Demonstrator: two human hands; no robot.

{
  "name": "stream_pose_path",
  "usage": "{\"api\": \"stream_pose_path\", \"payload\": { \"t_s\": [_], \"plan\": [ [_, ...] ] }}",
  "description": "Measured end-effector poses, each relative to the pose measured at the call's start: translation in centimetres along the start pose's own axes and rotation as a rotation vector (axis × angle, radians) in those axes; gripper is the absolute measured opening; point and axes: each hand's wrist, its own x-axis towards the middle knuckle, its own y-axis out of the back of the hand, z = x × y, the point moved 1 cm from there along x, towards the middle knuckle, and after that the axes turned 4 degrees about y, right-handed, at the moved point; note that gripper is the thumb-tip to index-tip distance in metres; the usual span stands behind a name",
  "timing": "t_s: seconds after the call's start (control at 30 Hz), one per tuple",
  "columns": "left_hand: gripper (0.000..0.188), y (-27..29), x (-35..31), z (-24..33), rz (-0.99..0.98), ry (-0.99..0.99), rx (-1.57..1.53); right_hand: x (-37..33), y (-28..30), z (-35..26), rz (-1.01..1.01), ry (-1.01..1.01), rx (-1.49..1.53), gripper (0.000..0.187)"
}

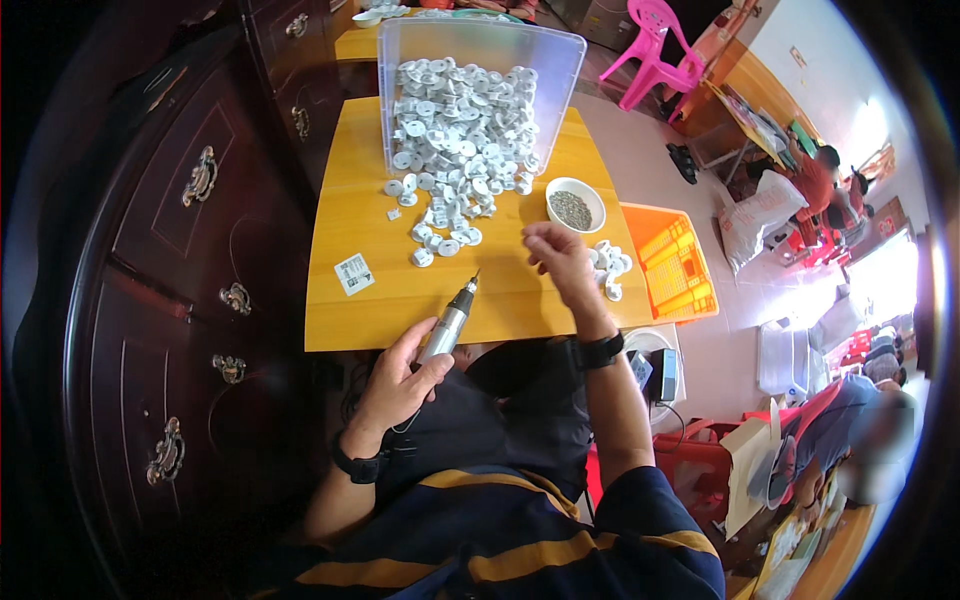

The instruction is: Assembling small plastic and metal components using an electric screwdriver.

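Observation:
My left hand (402, 384) is wrapped round a silver electric screwdriver (448, 328), its bit pointing up and away over the table's near edge. Above the wooden table (350, 215) hangs my right hand (562, 258), fingers curled together; whatever they may pinch is too small to make out. Just beyond it stands a white bowl (598, 211) of small metal screws (571, 209). Round white plastic parts (448, 245) spill toward me from a clear plastic bin (552, 120) tipped on its side. A smaller group of white parts (612, 266) lies to the right of my right hand.
A white printed label (354, 274) lies on the table's left. An orange crate (672, 262) stands against the right edge. Dark drawers (180, 260) line the left side. A pink chair (655, 55), a white sack (757, 220) and other people are farther off to the right.

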Motion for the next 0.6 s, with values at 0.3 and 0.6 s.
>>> {"api": "stream_pose_path", "payload": {
  "t_s": [0.3, 0.6],
  "plan": [
    [0.061, -0.3, -0.1, 0.3, -0.027, 0.015, -0.012, -2.4, -4.4, 1.5, -0.101, -0.259, 0.514, 0.008],
    [0.056, 0.1, -0.1, 0.4, -0.073, 0.041, 0.004, -2.4, -5.2, 1.8, -0.177, -0.311, 0.726, 0.008]
  ]
}}
